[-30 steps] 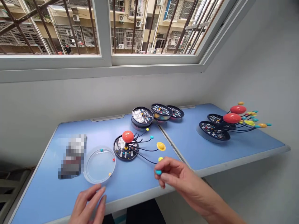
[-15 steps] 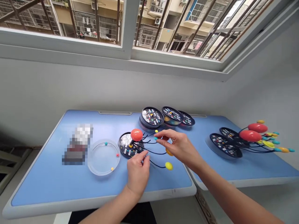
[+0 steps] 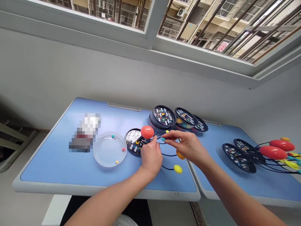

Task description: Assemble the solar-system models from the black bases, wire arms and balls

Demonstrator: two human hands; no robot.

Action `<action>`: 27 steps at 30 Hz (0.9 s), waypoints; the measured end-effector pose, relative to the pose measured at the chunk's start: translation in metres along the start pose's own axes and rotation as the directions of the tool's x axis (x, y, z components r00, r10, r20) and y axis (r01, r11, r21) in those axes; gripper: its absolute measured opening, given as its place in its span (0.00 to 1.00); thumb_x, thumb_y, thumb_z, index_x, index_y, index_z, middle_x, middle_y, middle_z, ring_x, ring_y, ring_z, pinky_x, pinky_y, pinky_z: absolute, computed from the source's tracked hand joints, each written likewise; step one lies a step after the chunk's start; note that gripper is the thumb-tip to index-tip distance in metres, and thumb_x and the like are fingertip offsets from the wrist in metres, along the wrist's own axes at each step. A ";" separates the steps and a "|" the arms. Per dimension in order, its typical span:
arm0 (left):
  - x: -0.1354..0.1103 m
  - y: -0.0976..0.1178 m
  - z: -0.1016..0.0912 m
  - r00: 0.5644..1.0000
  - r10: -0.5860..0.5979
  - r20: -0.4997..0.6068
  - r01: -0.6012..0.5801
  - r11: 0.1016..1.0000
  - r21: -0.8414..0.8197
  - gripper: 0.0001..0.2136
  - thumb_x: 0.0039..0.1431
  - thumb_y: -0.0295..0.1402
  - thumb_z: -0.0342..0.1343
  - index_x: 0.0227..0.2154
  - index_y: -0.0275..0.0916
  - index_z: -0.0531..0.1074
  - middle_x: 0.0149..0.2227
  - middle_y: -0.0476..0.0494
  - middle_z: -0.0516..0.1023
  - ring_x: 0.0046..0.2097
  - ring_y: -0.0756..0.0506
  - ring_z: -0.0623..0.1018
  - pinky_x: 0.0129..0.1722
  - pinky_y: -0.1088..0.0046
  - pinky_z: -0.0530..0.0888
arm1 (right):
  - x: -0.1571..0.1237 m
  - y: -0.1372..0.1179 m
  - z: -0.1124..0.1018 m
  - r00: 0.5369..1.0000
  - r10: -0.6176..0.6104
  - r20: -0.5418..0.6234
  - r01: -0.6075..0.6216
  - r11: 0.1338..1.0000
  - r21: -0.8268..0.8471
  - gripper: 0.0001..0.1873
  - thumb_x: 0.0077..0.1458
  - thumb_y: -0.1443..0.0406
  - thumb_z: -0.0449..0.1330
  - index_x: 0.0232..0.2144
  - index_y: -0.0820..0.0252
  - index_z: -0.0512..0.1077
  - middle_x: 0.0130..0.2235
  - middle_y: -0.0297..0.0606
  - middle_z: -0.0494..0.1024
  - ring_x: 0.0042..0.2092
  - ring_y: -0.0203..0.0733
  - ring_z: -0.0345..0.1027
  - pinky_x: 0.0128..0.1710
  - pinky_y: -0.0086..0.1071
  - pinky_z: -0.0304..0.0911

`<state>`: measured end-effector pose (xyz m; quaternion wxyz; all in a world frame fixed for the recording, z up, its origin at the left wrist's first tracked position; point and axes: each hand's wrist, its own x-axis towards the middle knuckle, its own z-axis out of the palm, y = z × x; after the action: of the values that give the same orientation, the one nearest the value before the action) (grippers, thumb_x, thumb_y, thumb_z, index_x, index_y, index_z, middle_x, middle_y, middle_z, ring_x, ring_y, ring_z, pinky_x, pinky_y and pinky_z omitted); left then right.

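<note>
A solar-system model stands on the blue table (image 3: pixel 54 160): a round black base (image 3: pixel 133 145), a red-orange ball (image 3: pixel 147 131) on top, and thin black arms ending in small coloured balls. My left hand (image 3: pixel 151 155) is closed on the black arms just right of the base. My right hand (image 3: pixel 187 145) pinches a small teal ball (image 3: pixel 163 139) at an arm's tip. A yellow ball (image 3: pixel 178 169) on another arm lies nearer the table's front edge.
A clear round lid (image 3: pixel 109 150) with three small beads lies left of the base, beside a blurred packet (image 3: pixel 85 133). Three stacked black tins (image 3: pixel 164 116) sit behind. Two finished models (image 3: pixel 276 150) with black bases (image 3: pixel 237 153) stand on the right table.
Both hands have moved in to the model: the left from the table's front edge to the arms, the right from the front edge up to an arm tip. The view has tilted.
</note>
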<state>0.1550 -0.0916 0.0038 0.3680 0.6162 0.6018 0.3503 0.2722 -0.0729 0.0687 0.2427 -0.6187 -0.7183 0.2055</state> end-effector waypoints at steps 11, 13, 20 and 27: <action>0.007 -0.007 0.004 0.999 0.003 -0.046 -0.007 0.997 -0.079 0.14 0.59 0.29 0.49 0.45 0.38 0.73 0.36 0.39 0.81 0.35 0.44 0.79 0.39 0.69 0.72 | 0.006 0.000 0.005 1.000 -0.025 0.004 0.025 1.000 -0.006 0.09 0.44 0.58 0.61 0.26 0.56 0.76 0.29 0.38 0.80 0.31 0.45 0.72 0.32 0.35 0.66; 0.008 -0.008 0.005 0.999 0.001 -0.046 -0.005 0.997 -0.078 0.13 0.59 0.29 0.49 0.44 0.40 0.74 0.33 0.42 0.81 0.32 0.45 0.79 0.37 0.71 0.72 | 0.007 0.000 0.005 1.000 -0.015 -0.001 0.015 1.000 -0.010 0.09 0.44 0.58 0.61 0.26 0.56 0.76 0.28 0.38 0.80 0.31 0.45 0.72 0.32 0.35 0.66; 0.011 -0.010 0.007 0.999 0.000 -0.046 -0.003 0.997 -0.073 0.12 0.59 0.29 0.49 0.41 0.40 0.76 0.31 0.42 0.81 0.32 0.45 0.78 0.36 0.71 0.72 | 0.014 0.004 -0.007 0.996 0.044 -0.076 -0.044 0.999 0.004 0.11 0.43 0.57 0.62 0.27 0.58 0.76 0.27 0.38 0.79 0.31 0.45 0.72 0.31 0.35 0.65; 0.011 -0.011 0.009 0.999 -0.004 -0.045 0.001 0.998 -0.067 0.14 0.58 0.29 0.49 0.47 0.40 0.72 0.34 0.40 0.81 0.34 0.45 0.78 0.40 0.70 0.72 | 0.017 0.006 -0.016 0.993 0.098 -0.066 -0.091 0.991 0.100 0.13 0.40 0.57 0.64 0.28 0.60 0.76 0.28 0.40 0.79 0.32 0.45 0.72 0.33 0.37 0.65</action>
<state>0.1581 -0.0807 -0.0101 0.3750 0.5947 0.5989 0.3835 0.2840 -0.0551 0.0794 0.2879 -0.6463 -0.6684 0.2293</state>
